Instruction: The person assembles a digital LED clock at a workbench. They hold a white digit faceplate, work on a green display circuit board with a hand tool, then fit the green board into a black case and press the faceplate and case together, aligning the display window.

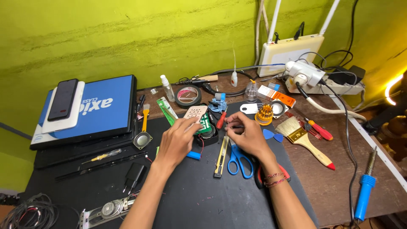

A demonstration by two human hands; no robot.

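Note:
My left hand (177, 143) rests on a small green circuit board (205, 124) that sits over a black module (208, 136) in the middle of the black mat (203, 199). A pale panel with digit cut-outs (194, 113) lies just beyond its fingers. My right hand (249, 138) pinches a thin dark tool, its tip pointing left toward the board. A red-handled screwdriver (221, 120) lies between the two hands. Under the right hand lie blue-handled scissors (238, 160) and a yellow utility knife (221, 156).
A blue box (99, 108) with a phone on top sits left. A paintbrush (306, 141), red screwdrivers (319, 129), an orange bit holder (265, 113), tape roll (188, 95), and a blue soldering iron (364, 188) surround the mat. A power strip (335, 87) and a white router (288, 50) stand at the back.

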